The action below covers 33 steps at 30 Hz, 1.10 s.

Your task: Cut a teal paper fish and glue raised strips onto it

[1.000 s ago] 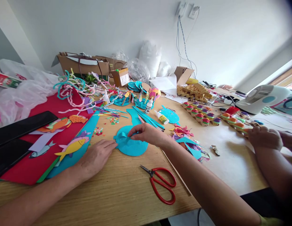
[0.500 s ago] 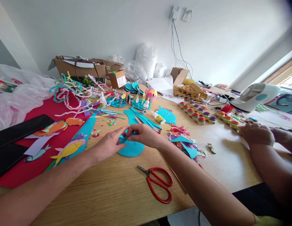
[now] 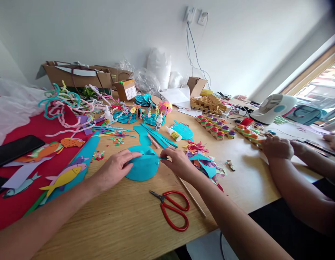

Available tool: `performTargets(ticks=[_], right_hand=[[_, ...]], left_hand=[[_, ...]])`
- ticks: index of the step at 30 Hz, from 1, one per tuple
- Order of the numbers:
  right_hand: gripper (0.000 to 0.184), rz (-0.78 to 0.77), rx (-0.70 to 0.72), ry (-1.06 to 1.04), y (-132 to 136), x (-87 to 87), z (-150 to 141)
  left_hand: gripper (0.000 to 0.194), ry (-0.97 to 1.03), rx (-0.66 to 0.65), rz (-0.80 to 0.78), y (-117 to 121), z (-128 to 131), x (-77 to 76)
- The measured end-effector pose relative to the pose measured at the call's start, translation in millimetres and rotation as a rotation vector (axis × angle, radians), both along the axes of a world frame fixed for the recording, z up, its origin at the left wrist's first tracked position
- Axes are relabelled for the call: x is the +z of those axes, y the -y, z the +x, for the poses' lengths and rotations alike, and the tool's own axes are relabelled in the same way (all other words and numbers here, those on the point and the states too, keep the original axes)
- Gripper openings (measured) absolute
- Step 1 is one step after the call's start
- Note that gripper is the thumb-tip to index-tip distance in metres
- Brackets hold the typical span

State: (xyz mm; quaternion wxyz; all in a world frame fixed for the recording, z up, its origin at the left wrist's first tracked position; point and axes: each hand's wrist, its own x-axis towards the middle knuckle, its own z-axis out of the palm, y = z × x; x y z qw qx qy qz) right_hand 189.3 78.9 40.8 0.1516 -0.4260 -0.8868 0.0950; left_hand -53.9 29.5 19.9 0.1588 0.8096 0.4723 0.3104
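A round blue paper disc (image 3: 141, 172) lies on the wooden table in front of me. A blue paper strip (image 3: 153, 157), partly curled, stands on its upper part. My left hand (image 3: 117, 168) is at the disc's left edge, thumb and index finger closing on the strip's left part; the fingers partly hide this contact. The strip's right end is pinched in my right hand (image 3: 176, 162), just right of the disc. Red-handled scissors (image 3: 174, 209) lie nearer to me, blades slightly apart. A thin wooden stick (image 3: 193, 196) lies beneath my right forearm.
Paper scraps (image 3: 205, 162) lie right of my right hand; a glue bottle (image 3: 175, 134) lies on its side behind it. Paper fish (image 3: 66, 177) rest on the left. At right, another person's hands (image 3: 278, 148) are by a painted egg carton (image 3: 248, 133).
My hands have moved apart, from close together over the disc to its left and right sides, with the blue strip now visible between them. The view has turned slightly right.
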Motion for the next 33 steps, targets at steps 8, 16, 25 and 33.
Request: performTargets(ticks=[8, 16, 25, 33], right_hand=[[0.017, 0.117, -0.069, 0.146, 5.9, -21.8, 2.6], [0.026, 0.109, -0.076, 0.269, 10.2, -31.7, 4.2], [0.021, 0.120, -0.083, 0.305, 11.7, -33.8, -1.9], [0.022, 0.109, -0.070, 0.303, 13.5, -36.0, -1.0]], left_hand=[[0.032, 0.031, -0.048, 0.035, 0.4, -1.6, -6.6], [0.031, 0.036, -0.069, 0.049, 2.0, -1.0, -7.1], [0.028, 0.062, -0.051, 0.082, 1.7, -3.6, -8.9], [0.029, 0.086, -0.016, 0.069, 2.8, -1.5, -5.3]])
